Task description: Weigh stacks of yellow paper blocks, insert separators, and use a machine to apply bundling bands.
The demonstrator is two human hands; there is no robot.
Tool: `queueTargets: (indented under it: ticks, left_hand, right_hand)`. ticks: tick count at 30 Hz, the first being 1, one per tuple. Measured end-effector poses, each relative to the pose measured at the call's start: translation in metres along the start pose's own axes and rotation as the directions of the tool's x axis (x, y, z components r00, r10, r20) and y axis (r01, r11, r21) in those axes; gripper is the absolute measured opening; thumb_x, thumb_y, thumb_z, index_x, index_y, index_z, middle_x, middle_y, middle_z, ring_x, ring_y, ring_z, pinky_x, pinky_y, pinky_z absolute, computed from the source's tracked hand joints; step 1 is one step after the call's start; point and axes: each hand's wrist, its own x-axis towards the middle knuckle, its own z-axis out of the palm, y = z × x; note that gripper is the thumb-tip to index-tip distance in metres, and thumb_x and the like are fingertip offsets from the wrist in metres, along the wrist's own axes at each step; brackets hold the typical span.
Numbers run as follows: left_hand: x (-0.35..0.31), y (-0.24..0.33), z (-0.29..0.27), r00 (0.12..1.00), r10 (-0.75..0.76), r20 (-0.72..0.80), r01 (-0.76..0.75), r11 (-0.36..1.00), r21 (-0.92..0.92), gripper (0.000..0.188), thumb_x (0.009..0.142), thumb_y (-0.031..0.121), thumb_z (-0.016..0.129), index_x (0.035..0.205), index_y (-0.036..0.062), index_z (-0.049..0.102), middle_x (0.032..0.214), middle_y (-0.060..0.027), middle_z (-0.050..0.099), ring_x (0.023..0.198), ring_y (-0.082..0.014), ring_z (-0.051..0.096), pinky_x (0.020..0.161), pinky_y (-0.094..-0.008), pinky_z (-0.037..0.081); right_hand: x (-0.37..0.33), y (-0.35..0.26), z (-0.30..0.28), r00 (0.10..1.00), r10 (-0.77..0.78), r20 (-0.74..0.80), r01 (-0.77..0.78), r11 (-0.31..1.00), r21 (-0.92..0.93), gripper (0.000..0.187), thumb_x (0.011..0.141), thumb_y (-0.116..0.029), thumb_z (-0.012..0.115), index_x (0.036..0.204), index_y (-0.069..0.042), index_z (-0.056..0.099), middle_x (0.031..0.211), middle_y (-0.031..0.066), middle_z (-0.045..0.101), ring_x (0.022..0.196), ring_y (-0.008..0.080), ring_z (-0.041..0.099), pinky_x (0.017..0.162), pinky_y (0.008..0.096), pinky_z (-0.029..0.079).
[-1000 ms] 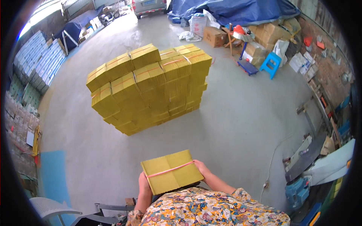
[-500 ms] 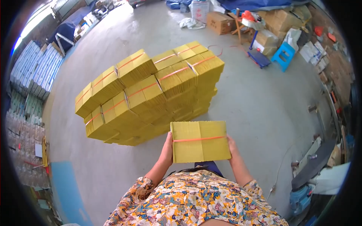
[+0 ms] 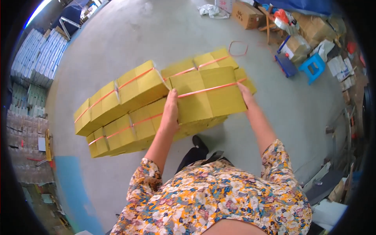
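Yellow bundle (image 3: 211, 102) with a pinkish strap, overlapping in view the right end of the yellow stack (image 3: 143, 88), contact unclear, left hand (image 3: 170, 109) clamped on its left side, right hand (image 3: 247, 96) on its right, brown carton (image 3: 246, 15) with dark printing beyond the stack.

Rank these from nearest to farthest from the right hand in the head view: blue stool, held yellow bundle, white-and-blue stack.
1. Held yellow bundle: touching the right hand, on its left.
2. Blue stool: on the floor, ahead to the right.
3. White-and-blue stack: far left.
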Motion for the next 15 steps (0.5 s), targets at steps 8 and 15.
queueTargets:
  ticks: [8, 15]
  left_hand:
    - [0.107, 0.054, -0.002, 0.99, 0.08, -0.114, -0.048, 0.964, 0.26, 0.07, 0.097, 0.037, 0.053, 0.147, -0.0042, 0.026, 0.144, -0.019, 0.041, 0.132, -0.0275, 0.041, 0.109, -0.0399, 0.033]
    - [0.137, 0.037, -0.013, 0.917, 0.373, -0.138, -0.217, 0.761, 0.612, 0.072, 0.094, 0.028, 0.058, 0.15, -0.0022, 0.024, 0.151, -0.0216, 0.033, 0.142, -0.0304, 0.03, 0.114, -0.0398, 0.027]
  right_hand:
    - [0.156, -0.007, 0.028, 0.996, 0.09, 0.005, -0.089, 0.994, -0.06, 0.037, 0.099, -0.028, 0.051, 0.123, -0.001, 0.058, 0.107, 0.0091, 0.065, 0.094, 0.016, 0.063, 0.079, 0.0317, 0.054]
    - [0.236, 0.029, 0.038, 0.981, 0.172, -0.087, -0.191, 0.917, -0.351, 0.037, 0.098, -0.026, 0.05, 0.124, -0.001, 0.059, 0.11, 0.0097, 0.065, 0.098, 0.0173, 0.062, 0.085, 0.0334, 0.05]
